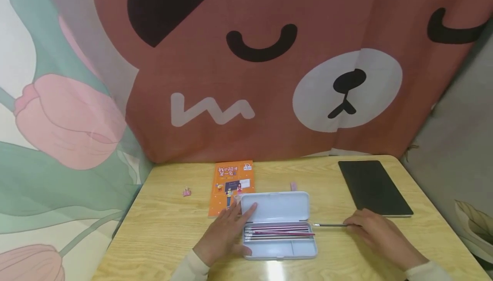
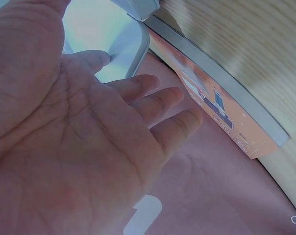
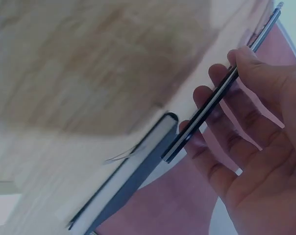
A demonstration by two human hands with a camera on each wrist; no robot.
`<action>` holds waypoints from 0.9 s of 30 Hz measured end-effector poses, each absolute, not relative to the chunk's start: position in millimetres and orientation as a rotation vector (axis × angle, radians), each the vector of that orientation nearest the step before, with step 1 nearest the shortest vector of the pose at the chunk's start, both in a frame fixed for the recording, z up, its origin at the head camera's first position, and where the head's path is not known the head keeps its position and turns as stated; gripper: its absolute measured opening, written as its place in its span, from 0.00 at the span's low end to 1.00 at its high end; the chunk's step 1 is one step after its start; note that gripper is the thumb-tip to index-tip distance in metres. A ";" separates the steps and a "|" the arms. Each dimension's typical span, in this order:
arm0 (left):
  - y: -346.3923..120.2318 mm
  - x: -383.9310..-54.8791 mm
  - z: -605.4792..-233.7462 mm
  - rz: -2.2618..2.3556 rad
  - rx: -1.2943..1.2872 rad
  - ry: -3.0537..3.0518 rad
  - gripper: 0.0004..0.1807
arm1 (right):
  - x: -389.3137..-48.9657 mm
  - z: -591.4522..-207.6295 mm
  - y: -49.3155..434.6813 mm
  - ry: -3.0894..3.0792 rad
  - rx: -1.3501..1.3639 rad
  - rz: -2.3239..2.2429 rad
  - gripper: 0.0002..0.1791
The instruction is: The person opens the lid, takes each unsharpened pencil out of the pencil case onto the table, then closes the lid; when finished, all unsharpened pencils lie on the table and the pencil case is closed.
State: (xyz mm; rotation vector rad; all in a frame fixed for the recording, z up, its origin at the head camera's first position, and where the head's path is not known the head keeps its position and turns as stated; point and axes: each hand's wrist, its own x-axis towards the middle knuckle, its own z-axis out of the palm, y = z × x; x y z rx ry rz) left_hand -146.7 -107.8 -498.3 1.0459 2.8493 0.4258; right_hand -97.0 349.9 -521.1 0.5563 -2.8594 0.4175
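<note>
An open light-blue pencil case (image 1: 269, 251) lies on the table, its lid raised at the back. Inside are several pencils (image 1: 277, 230) with purple, pink and silver barrels, metal ends to the left. My left hand (image 1: 225, 234) rests along the case's left side, index finger over the lid and thumb at the tray's near-left corner; its fingers look extended in the left wrist view. Right of the case, my right hand (image 1: 375, 232) pinches a black-and-silver striped pencil (image 3: 202, 115) between thumb and fingers. That pencil's metal-banded end points left, close to the case's right edge.
Behind the left hand lies an orange book (image 1: 232, 178). A pink binder clip (image 1: 186, 192) is farther left, and a small purple eraser-like block (image 1: 294, 186) sits behind the lid. Beyond the right hand lies a dark flat tablet-like slab (image 1: 373, 187). A bear-print curtain (image 1: 269, 144) hangs behind.
</note>
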 end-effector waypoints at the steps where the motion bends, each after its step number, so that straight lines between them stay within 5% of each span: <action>1: -107.9 -146.8 -498.5 0.426 1.051 2.854 0.69 | -96.9 -522.0 351.3 -2.866 0.565 0.423 0.10; 27: -110.2 -147.0 -500.7 0.440 1.085 2.860 0.67 | -95.2 -529.7 349.7 -2.890 0.542 0.382 0.12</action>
